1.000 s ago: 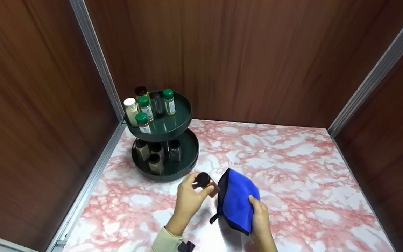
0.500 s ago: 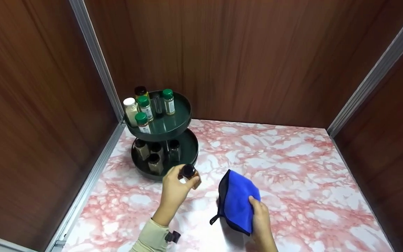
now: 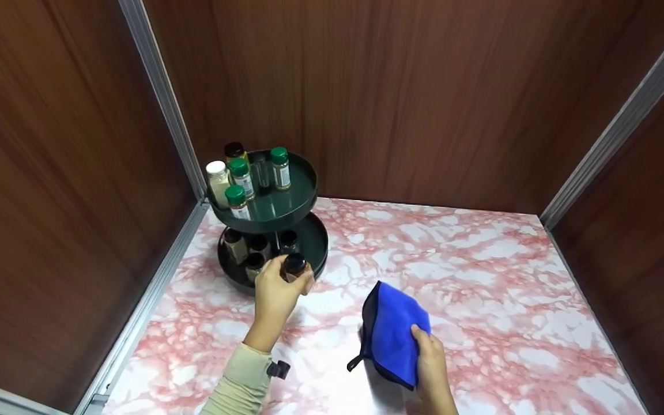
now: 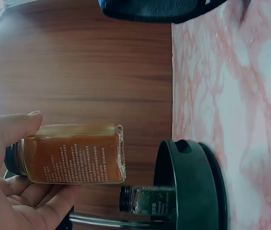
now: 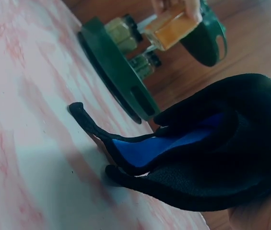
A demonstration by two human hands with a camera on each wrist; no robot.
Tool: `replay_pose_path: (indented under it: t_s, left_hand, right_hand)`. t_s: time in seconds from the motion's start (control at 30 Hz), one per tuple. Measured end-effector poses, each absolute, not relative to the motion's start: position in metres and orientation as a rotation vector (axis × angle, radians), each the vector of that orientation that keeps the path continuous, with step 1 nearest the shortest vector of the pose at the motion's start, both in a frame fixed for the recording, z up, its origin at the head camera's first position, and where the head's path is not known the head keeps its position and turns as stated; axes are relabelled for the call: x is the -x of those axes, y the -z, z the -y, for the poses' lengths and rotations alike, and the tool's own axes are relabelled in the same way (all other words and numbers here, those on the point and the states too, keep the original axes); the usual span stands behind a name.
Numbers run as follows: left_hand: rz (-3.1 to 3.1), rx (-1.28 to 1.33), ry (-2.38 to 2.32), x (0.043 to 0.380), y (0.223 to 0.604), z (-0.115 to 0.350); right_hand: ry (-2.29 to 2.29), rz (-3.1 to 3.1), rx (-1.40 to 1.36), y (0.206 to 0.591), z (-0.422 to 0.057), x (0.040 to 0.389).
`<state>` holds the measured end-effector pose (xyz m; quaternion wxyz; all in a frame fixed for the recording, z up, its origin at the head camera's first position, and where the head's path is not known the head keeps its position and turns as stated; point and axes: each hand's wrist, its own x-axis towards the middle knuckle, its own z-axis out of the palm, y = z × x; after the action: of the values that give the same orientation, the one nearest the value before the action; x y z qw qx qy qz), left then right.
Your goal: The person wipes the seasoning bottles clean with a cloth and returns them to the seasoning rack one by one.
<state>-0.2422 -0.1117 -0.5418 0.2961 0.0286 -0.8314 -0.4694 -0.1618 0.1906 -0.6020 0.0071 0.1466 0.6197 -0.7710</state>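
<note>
My left hand point(image 3: 274, 298) grips a square glass spice jar point(image 4: 73, 155) by its dark-capped end, with thumb and fingers around it. Orange-brown powder fills the jar, and small print shows on its side. The jar hovers at the front of the lower tier point(image 3: 316, 245) of a dark green two-tier rack, above or just before its rim; the head view does not settle which. In the right wrist view the jar point(image 5: 173, 28) is tilted in front of the rack. My right hand point(image 3: 433, 366) pinches a folded blue cloth point(image 3: 398, 334) with black edging and a loop, thumb on top.
The upper tier point(image 3: 277, 207) carries several bottles, among them a white-capped one point(image 3: 218, 184) and a green-capped one point(image 3: 280, 168). Dark-capped jars point(image 3: 235, 246) stand on the lower tier. Brown wood-grain panels point(image 3: 424, 104) enclose the pink marbled tabletop point(image 3: 482, 276).
My left hand has carried the spice jar away from the cloth, leftward and farther back, to the front of the lower tier. The right hand and cloth have hardly moved.
</note>
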Motion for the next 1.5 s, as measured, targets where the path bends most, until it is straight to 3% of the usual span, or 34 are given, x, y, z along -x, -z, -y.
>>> replay_pose_path:
  t_s: [1.5]
  left_hand:
    - [2.265,-0.338,1.112,0.304,0.582,0.120]
  right_hand:
    - [2.412,-1.959,-0.494,0.599,-0.198,0.158]
